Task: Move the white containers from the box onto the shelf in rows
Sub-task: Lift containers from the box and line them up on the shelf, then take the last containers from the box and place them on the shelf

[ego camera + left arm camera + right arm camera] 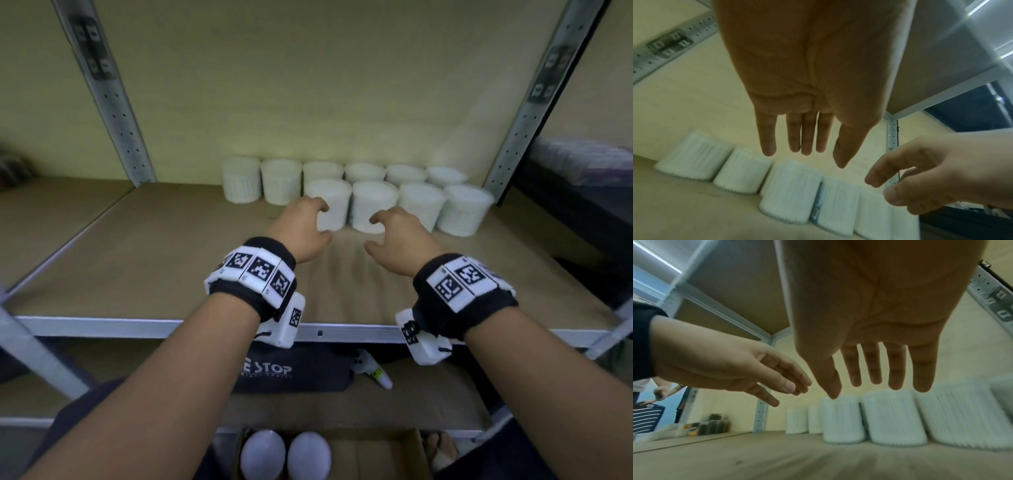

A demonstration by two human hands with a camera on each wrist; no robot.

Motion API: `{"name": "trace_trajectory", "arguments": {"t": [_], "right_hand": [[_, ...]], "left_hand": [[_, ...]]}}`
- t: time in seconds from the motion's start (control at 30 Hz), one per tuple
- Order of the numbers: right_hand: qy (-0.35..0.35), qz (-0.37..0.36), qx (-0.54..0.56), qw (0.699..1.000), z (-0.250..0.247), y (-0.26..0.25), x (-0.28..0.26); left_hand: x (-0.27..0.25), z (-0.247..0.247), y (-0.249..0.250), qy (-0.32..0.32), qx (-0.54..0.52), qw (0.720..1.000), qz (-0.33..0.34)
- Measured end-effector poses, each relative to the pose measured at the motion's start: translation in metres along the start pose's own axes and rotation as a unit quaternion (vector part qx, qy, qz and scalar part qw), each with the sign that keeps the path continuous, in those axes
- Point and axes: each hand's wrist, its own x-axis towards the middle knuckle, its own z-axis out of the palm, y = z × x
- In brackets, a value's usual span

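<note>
2 empty hands (pixel 349 233) hover before shelved containers (pixel 376 205).

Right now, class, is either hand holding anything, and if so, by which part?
Nothing is held. The left hand and right hand hover empty, fingers loose, in front of the white containers on the shelf.

White ribbed containers (pixel 375 207) upright on shelf (pixel 144 260) — two touching rows; two more in box (pixel 376 452).

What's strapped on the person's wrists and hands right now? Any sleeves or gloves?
Both hands are bare: left hand, right hand. Each wrist carries a black band set with white tiles bearing black square codes, and a white camera box hanging beneath. No sleeves show on the forearms.
</note>
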Motion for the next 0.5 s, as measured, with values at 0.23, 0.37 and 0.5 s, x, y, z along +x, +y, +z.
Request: {"name": "trace_trajectory", "arguments": {"t": [0.23,0.37,0.5], "right_hand": [[0.01,-0.026,0.042,0.999,0.01,-0.03,-0.073],[0.02,-0.05,0.081,0.995,0.03,-0.038,-0.107],[-0.005,-0.051,0.084,0.995,0.059,-0.04,-0.137]], "left_hand": [[-0.092,-0.009,0.0,-0.027,0.008,1.0,-0.004],[-0.134,0.0,-0.008,-0.023,-0.015,1.0,-0.011],[-0.16,0.019,-0.022,-0.083,-0.039,0.995,-0.047]]}}
